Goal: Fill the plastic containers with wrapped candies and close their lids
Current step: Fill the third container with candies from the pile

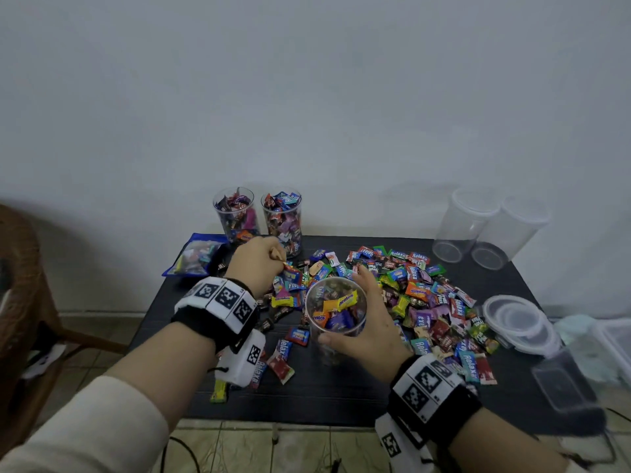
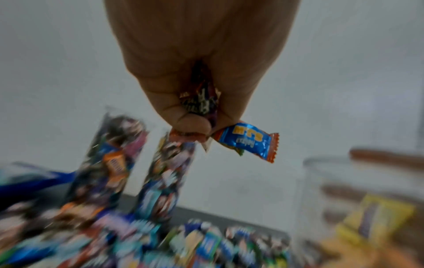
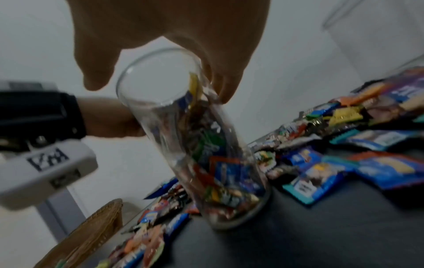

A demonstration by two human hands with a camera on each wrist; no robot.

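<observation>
head view: left grip [image 1: 260, 264] clamped on candies [image 2: 246, 140]; right grip [image 1: 370, 324] around open-topped container [image 1: 336, 310] amid candy pile [image 1: 430, 295]

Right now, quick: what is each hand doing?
Left hand: closed, fingers gripping several wrapped candies.
Right hand: curled round the open, partly filled plastic container, holding it on the table.

Wicker chair [image 1: 20, 285] left of black table [image 1: 341, 397]; white wall [image 1: 307, 97] behind.

Landmark: candy pile [image 1: 409, 295] on table [image 1: 341, 397].
Behind-left: two filled containers [image 1: 259, 216].
Behind-right: empty containers [image 1: 485, 230].
Right: lids [image 1: 519, 319].
</observation>
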